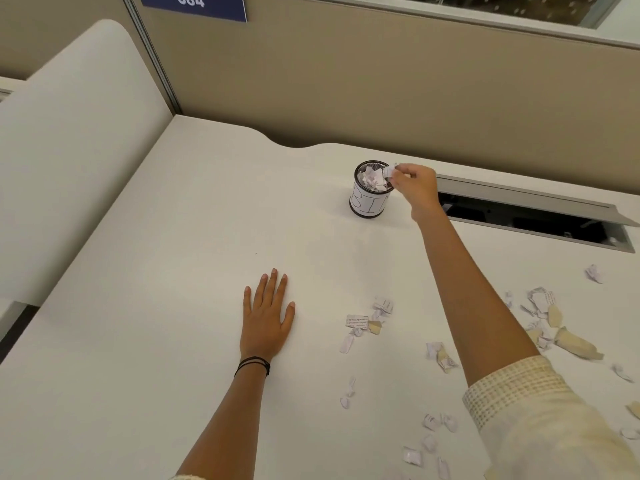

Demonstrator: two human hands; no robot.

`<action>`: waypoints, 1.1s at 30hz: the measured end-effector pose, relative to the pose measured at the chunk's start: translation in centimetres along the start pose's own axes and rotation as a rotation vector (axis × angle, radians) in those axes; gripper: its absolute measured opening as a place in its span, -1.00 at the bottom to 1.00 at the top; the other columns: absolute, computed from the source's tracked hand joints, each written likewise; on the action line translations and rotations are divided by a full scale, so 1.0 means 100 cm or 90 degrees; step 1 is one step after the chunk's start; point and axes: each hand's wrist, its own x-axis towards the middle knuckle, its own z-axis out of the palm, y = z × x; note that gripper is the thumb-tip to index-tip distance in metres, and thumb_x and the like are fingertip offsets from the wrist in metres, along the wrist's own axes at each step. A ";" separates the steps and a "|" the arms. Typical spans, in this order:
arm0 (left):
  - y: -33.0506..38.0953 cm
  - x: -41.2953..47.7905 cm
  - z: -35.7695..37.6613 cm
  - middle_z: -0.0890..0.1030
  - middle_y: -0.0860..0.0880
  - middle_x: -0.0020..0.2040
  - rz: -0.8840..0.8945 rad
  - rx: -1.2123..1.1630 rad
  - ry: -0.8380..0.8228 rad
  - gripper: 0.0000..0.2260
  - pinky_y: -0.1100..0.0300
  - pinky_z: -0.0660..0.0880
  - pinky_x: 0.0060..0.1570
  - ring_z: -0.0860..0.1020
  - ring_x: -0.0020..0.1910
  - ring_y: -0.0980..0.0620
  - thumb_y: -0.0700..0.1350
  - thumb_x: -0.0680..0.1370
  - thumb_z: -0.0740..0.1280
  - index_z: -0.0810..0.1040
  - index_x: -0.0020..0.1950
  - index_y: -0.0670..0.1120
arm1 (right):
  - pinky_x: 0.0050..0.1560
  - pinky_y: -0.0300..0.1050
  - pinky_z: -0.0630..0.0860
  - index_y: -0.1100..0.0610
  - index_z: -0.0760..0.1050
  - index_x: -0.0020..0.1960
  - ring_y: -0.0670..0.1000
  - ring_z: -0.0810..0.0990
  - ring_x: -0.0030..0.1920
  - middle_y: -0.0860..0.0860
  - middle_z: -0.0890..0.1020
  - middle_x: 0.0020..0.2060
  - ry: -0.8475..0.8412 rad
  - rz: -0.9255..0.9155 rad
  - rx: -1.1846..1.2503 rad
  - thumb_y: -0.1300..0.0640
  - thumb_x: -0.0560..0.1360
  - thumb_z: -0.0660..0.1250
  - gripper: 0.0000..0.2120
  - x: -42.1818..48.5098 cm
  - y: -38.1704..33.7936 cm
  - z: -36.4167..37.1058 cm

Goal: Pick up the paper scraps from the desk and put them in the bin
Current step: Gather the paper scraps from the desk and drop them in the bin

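Note:
A small black mesh bin (pixel 367 202) with a white "BIN" label stands at the back of the white desk (pixel 173 271), with crumpled paper inside. My right hand (pixel 415 188) is stretched out to the bin's right rim, fingers pinched on a white paper scrap (pixel 389 172) held over the opening. My left hand (pixel 268 313) lies flat on the desk, palm down, fingers spread, holding nothing. Several paper scraps (pixel 358 322) lie scattered on the desk's right half, on both sides of my right forearm, some white with print, some tan (pixel 576 342).
A beige partition wall (pixel 346 81) runs behind the desk. An open cable slot with a raised lid (pixel 533 216) sits just right of the bin. A rounded white side panel (pixel 69 150) borders the desk's left side.

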 end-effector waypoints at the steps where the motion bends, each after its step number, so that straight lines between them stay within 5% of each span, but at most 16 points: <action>1: 0.000 0.000 0.000 0.10 0.00 0.54 0.001 0.000 0.000 -0.49 0.00 -0.16 0.46 0.05 0.51 0.03 0.09 0.59 -0.06 0.10 0.54 -0.01 | 0.02 -0.05 0.52 0.30 0.60 -0.02 0.00 0.53 -0.18 0.06 0.57 -0.21 -0.006 0.004 -0.022 0.27 0.40 0.30 -0.80 0.003 -0.006 0.002; 3: 0.000 0.000 0.000 0.10 0.00 0.54 0.002 -0.003 0.002 -0.49 0.00 -0.16 0.46 0.06 0.51 0.02 0.08 0.59 -0.05 0.10 0.54 -0.01 | -0.06 -0.06 0.48 0.33 0.57 -0.01 0.00 0.48 -0.21 0.07 0.53 -0.21 -0.018 -0.009 -0.072 0.26 0.40 0.26 -0.78 0.009 -0.015 0.005; 8: 0.000 0.001 0.000 0.10 0.00 0.54 0.002 0.001 0.002 -0.49 -0.02 -0.13 0.46 0.06 0.51 0.02 0.09 0.59 -0.05 0.10 0.54 -0.01 | 0.13 -0.12 0.49 0.29 0.48 0.22 -0.01 0.49 0.03 0.13 0.54 0.09 -0.049 -0.021 -0.106 0.39 0.49 0.12 -0.66 0.013 -0.032 0.006; 14: 0.000 0.001 -0.001 0.11 0.00 0.54 0.002 -0.004 0.001 -0.49 -0.01 -0.14 0.46 0.07 0.51 0.02 0.08 0.59 -0.04 0.11 0.54 -0.01 | 0.02 -0.31 0.36 0.32 0.48 0.20 0.05 0.43 0.30 0.13 0.49 0.28 -0.110 -0.072 -0.170 0.47 0.49 0.05 -0.63 0.012 -0.046 0.011; 22: 0.000 0.000 -0.001 0.09 0.01 0.54 0.000 0.001 -0.002 -0.49 -0.02 -0.13 0.46 0.02 0.51 0.05 0.09 0.59 -0.04 0.09 0.54 0.00 | 0.14 -0.19 0.42 0.27 0.38 0.34 0.10 0.43 0.24 0.17 0.48 0.21 -0.157 -0.093 -0.232 0.55 0.41 -0.01 -0.45 0.011 -0.042 0.018; 25: 0.001 0.000 -0.001 0.09 0.01 0.54 0.000 0.005 -0.002 -0.49 -0.02 -0.13 0.46 0.02 0.51 0.05 0.08 0.59 -0.04 0.10 0.54 -0.01 | 0.25 -0.18 0.35 0.24 0.37 0.34 0.09 0.38 0.36 0.14 0.41 0.35 -0.187 -0.120 -0.262 0.53 0.43 0.03 -0.47 0.012 -0.037 0.019; 29: 0.002 0.000 -0.003 0.09 0.02 0.54 -0.001 0.002 -0.001 -0.50 -0.01 -0.13 0.46 0.02 0.51 0.05 0.08 0.59 -0.03 0.12 0.54 -0.01 | 0.20 -0.30 0.33 0.27 0.48 0.22 0.10 0.46 0.26 0.17 0.48 0.26 -0.113 -0.221 -0.304 0.49 0.43 0.14 -0.60 0.012 -0.024 0.021; 33: 0.002 0.001 -0.003 0.07 0.02 0.55 -0.003 0.004 -0.003 -0.50 -0.02 -0.13 0.46 -0.01 0.51 0.06 0.08 0.60 -0.04 0.10 0.54 0.00 | -0.16 -0.06 0.37 0.32 0.47 -0.14 0.19 0.51 -0.09 0.23 0.55 -0.14 -0.116 -0.243 -0.481 0.22 0.51 0.17 -0.82 0.005 -0.007 0.027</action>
